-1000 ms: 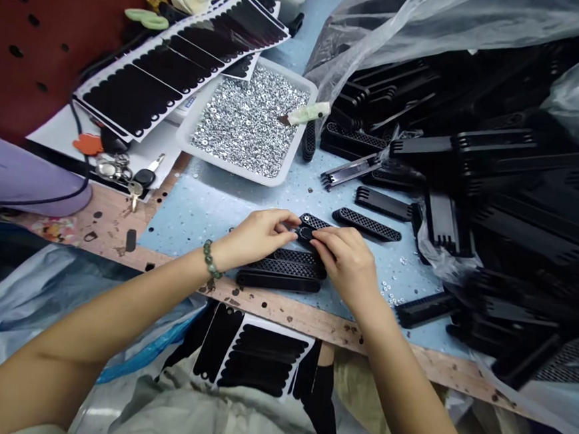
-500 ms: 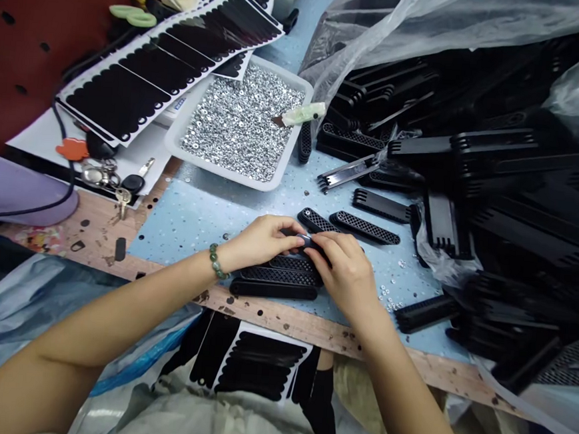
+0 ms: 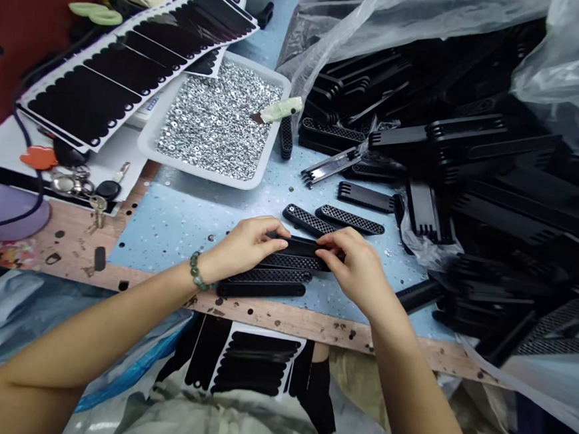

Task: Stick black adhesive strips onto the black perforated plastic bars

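Between my two hands lies a long black plastic strip-shaped part (image 3: 301, 247), gripped near both ends. My left hand (image 3: 252, 242), with a green bead bracelet (image 3: 195, 271) at the wrist, pinches its left end between thumb and fingers. At the right end the thumb and fingers of my right hand (image 3: 350, 258) close on it. Just below, several similar black parts (image 3: 269, 275) lie side by side near the table's front edge, some with a mesh pattern. Two more mesh-patterned black parts (image 3: 350, 219) rest just beyond my hands.
A white tray of small metal rings (image 3: 211, 124) stands at the back, a green-handled blade (image 3: 280, 109) on its rim. Black sticker sheets (image 3: 136, 58) and keys (image 3: 98, 207) lie left. A heap of black parts (image 3: 453, 170) in clear plastic fills the right. Another sticker sheet (image 3: 258, 362) is on my lap.
My hands have moved apart along the black part, from close together at its middle to its two ends. The whole view has shifted, so the table appears further left.
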`<state>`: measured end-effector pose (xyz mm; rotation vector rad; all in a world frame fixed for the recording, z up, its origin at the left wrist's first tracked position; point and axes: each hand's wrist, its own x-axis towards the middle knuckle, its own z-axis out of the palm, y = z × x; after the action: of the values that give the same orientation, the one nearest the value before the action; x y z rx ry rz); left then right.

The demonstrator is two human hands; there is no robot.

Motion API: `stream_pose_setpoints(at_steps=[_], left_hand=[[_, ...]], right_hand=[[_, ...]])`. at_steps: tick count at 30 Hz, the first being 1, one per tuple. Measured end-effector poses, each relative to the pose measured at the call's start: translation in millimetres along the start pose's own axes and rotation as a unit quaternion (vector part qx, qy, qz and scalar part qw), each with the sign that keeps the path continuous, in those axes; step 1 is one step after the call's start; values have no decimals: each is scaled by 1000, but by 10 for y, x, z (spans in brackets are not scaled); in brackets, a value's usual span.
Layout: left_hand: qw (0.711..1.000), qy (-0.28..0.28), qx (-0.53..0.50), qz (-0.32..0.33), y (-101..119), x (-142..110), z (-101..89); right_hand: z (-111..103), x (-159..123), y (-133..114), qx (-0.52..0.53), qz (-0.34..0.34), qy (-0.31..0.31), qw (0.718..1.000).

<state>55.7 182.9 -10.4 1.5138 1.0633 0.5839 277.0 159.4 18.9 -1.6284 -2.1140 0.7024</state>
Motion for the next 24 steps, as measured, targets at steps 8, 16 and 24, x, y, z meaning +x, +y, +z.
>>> stream_pose_setpoints(at_steps=[8,16,24], left_hand=[[1000,2,2,-6,-4,-8,-12],[997,-18,-35,-63,-44,101,0],[990,90,110,-14,317,-750,-367]], right_hand=[[-84,37,83,-91,62,-27,994],[-239,-369,250,-42,89,171,980],[383,-1553,-187,40,192,-151,969]])
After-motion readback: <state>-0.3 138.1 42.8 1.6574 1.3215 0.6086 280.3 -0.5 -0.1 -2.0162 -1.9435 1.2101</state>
